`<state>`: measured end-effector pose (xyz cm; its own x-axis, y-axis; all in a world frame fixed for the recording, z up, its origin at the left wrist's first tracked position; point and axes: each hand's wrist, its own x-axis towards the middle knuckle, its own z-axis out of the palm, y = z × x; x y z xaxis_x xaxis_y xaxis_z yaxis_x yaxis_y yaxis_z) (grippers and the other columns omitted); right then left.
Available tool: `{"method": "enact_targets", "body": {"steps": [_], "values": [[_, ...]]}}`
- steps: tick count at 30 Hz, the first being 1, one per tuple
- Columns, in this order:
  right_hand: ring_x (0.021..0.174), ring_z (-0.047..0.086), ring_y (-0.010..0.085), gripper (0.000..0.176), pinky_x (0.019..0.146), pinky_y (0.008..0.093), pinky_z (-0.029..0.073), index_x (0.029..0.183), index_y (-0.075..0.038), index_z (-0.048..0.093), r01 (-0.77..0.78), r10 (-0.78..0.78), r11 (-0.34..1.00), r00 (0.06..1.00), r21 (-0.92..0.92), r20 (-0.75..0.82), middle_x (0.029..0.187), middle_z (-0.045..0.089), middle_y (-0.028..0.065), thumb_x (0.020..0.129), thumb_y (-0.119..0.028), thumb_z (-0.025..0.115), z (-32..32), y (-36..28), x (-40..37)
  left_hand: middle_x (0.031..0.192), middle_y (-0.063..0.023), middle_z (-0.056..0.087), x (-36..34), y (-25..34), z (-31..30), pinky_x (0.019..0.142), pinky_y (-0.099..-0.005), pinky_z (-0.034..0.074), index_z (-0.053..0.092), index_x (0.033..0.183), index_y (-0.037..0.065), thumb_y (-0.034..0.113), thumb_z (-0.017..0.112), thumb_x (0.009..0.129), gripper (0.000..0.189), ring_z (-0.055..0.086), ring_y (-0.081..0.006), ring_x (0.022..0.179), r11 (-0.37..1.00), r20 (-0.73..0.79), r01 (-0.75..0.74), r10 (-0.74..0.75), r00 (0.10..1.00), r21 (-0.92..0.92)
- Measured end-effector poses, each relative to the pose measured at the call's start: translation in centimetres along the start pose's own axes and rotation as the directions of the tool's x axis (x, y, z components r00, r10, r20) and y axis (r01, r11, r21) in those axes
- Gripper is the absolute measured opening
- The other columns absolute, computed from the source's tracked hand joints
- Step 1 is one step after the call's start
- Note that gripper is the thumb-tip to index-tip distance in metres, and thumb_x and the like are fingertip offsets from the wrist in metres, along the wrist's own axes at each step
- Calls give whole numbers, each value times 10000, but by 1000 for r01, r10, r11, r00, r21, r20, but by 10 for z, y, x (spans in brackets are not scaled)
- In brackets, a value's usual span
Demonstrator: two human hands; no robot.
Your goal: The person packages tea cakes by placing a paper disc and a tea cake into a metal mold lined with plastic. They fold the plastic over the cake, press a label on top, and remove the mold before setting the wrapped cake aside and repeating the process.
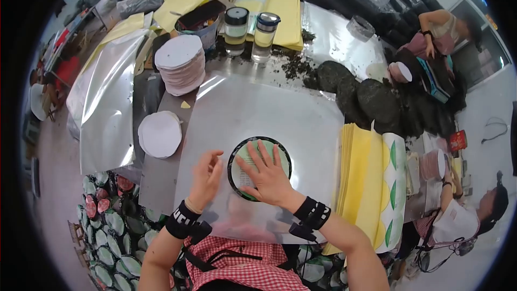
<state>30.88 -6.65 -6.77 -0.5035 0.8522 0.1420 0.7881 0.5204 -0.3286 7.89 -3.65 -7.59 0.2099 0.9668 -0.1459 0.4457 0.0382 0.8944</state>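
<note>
On the shiny metal sheet [291, 102] in front of me lies a flat round disc with a black rim [230, 171]. A round pale green label [245, 179] with small print covers its middle. My right hand [265, 177] presses flat on the label, its fingers spread, and hides much of the right side. To the left of the disc, my left hand [205, 177] hovers with fingers loosely bent and apart, holding nothing. A stack of white round papers [160, 134] sits left of the sheet, with a taller stack [180, 67] behind it.
Yellow sheets [358, 167] and a sheet with green round prints [396, 183] lie at right. Dark round cakes [371, 99] and crumbs are behind. Two lidded jars [235, 32] stand at back. Many labelled discs [110, 226] pile at lower left. Two people [455, 213] sit at right.
</note>
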Motion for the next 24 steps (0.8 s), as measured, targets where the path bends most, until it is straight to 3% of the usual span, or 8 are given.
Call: {"method": "enact_targets", "body": {"steps": [1,5,9,13,15,18,19,24], "values": [[1498,156,454,745,1164,676,82,1546,-240,370,-23,23,1000,999,11,30,1611,237,222,907,-575,554,6,0,3,834,-39,633,-2,-2,8,593,-341,468,534,1401,63,97,598,922,484,543,-149,661,987,-78,-151,155,985,47],[1499,149,445,766,1146,712,88,1549,-227,362,-34,34,999,997,8,69,1608,253,207,894,-561,579,18,4,7,790,-102,655,-11,2,29,558,-367,483,530,1397,73,104,575,929,471,660,-244,647,971,71,-89,75,995,223],[1499,167,450,779,1124,731,115,1554,-245,344,-68,75,997,979,-41,192,1617,230,207,879,-556,578,24,6,7,711,-115,629,-21,47,37,535,-390,485,486,1438,51,86,594,876,573,639,-277,604,840,63,-353,360,931,412],[1439,302,438,772,1127,681,179,1520,-220,398,57,-72,992,989,-117,-126,1573,320,210,835,-466,656,26,14,-7,700,-109,599,-50,68,62,521,-404,481,446,1459,5,71,616,832,653,600,-270,545,682,131,-563,577,806,467],[1329,429,422,719,1058,609,333,1410,-88,490,-77,116,991,893,107,-434,1443,474,214,817,-407,742,14,20,-8,711,-85,611,-60,63,56,510,-383,482,442,1457,-7,88,620,823,666,601,-244,541,659,98,-540,583,807,524],[1235,519,411,611,992,484,426,1340,-78,551,-219,342,907,882,361,-325,1335,567,240,787,-234,760,37,18,-7,692,-88,592,-93,60,50,503,-383,474,437,1461,-1,68,608,839,649,599,-260,544,743,54,-458,498,866,489],[980,642,376,430,816,414,506,1238,-21,594,-331,357,744,931,581,73,1098,687,202,858,-189,703,32,-10,-1,687,-91,595,-98,61,46,504,-385,476,440,1458,-4,67,605,841,642,604,-261,549,753,-8,-404,478,879,520],[859,674,338,293,740,395,525,1146,-29,667,-212,234,756,971,619,48,957,718,145,891,-172,678,21,-49,1,696,-127,626,-107,19,27,570,-408,502,441,1471,76,82,559,933,551,638,-318,618,895,-204,-152,256,945,419]]}}
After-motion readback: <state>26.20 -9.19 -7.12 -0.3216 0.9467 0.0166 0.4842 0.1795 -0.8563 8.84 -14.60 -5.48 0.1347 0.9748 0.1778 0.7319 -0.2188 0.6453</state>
